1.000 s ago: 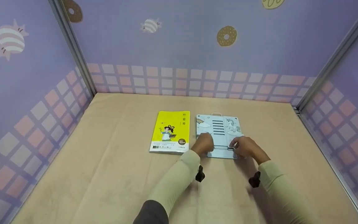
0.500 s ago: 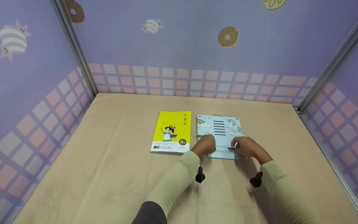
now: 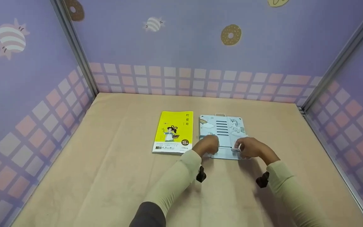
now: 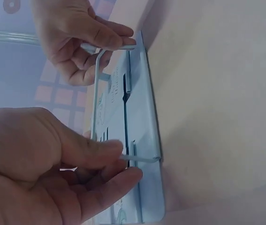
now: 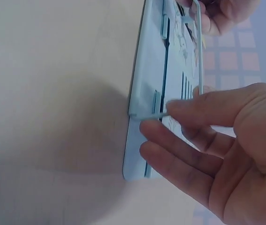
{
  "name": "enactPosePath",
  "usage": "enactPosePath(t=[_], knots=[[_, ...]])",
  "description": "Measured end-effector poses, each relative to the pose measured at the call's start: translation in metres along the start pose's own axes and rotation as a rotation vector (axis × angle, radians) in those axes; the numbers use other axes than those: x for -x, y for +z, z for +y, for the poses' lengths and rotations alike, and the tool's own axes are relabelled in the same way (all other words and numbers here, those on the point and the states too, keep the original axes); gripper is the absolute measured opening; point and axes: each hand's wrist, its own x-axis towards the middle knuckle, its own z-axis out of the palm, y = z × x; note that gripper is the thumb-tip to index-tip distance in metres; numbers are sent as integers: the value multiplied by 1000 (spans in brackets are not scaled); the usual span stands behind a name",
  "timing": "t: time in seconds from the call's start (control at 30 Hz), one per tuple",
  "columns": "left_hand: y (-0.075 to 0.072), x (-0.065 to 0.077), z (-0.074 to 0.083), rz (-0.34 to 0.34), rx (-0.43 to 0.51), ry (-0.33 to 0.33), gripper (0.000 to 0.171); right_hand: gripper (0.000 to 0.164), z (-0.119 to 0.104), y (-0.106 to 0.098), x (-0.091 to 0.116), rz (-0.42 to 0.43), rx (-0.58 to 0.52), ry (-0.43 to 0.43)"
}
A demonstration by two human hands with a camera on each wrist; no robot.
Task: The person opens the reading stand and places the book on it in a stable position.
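Observation:
A light blue book stand (image 3: 221,121), printed with a rainbow and a unicorn, lies flat with slots down its middle. Along its near part, a thin wire bracket (image 5: 200,51) stands raised from the panel. My left hand (image 4: 48,164) pinches one side arm of this bracket between thumb and fingers. At the opposite arm, my right hand (image 5: 231,126) pinches the wire with thumb and index finger, its other fingers spread beside the stand's edge. In the head view the left hand's fingertips are hidden behind the hand itself.
To the left of the stand lies a yellow book (image 3: 173,129) with a girl drawn on its cover, close to the left wrist. A beige cloth (image 3: 121,164) covers the table. Purple patterned walls (image 3: 184,41) with metal corner posts enclose its back and sides.
Both hands keep their hold on the wire bracket. The right hand has shifted very slightly to the right, and the view has tilted a little. Book and stand lie as before.

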Motion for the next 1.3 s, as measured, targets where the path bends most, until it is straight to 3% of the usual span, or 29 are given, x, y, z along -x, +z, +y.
enactPosePath(t=[0.13, 0.23, 0.37, 0.53, 0.7, 0.8, 0.93, 1.1, 1.3], knots=[[-9, 1, -5, 33, 46, 8, 19, 36, 5, -3, 0, -34, -39, 30], [-14, -2, -10, 80, 117, -18, 28, 36, 6, -7, -2, -6, -31, 46], [-18, -4, -17, 195, 226, -122, 14, 36, 7, -13, -4, 100, -48, 80], [-15, -4, -28, 311, 333, -216, 48, 39, 14, -19, -6, 227, -119, 158], [-10, -6, -37, 382, 411, -237, 57, 50, 22, -19, -8, 247, -134, 237], [-9, -8, -38, 396, 450, -256, 55, 58, 27, -16, -12, 231, -149, 291], [-7, -11, -38, 364, 484, -267, 60, 65, 30, -11, -23, 207, -183, 361], [-3, -16, -36, 326, 521, -255, 70, 65, 30, -7, -30, 186, -207, 385], [1, -20, -34, 335, 512, -216, 63, 59, 29, -5, -32, 195, -230, 382]])
